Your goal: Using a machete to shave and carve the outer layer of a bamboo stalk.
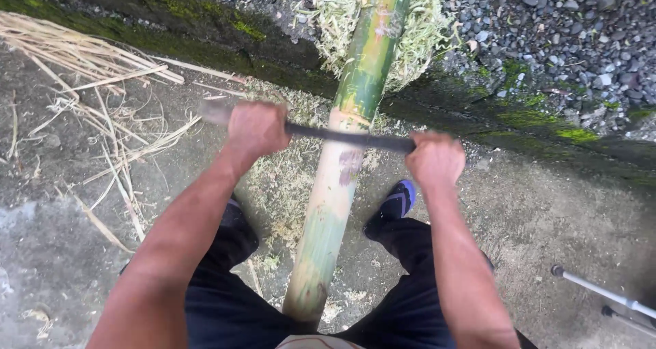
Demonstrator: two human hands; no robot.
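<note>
Dark trousers (232,301) and both forearms fill the near view, with a bamboo pole (342,157) running between the legs up to a mossy concrete curb (533,120). Across the pole lies a long dark blade (348,138); the left hand (255,127) is clamped on one end, the right hand (434,159) on the other, fingers wrapped tight. Pale shavings (410,34) heap around the pole's far end. Judging by the stance, a slip off the smooth rind could bring the edge toward the knees or the sandalled foot (398,200) just beside the pole.
</note>
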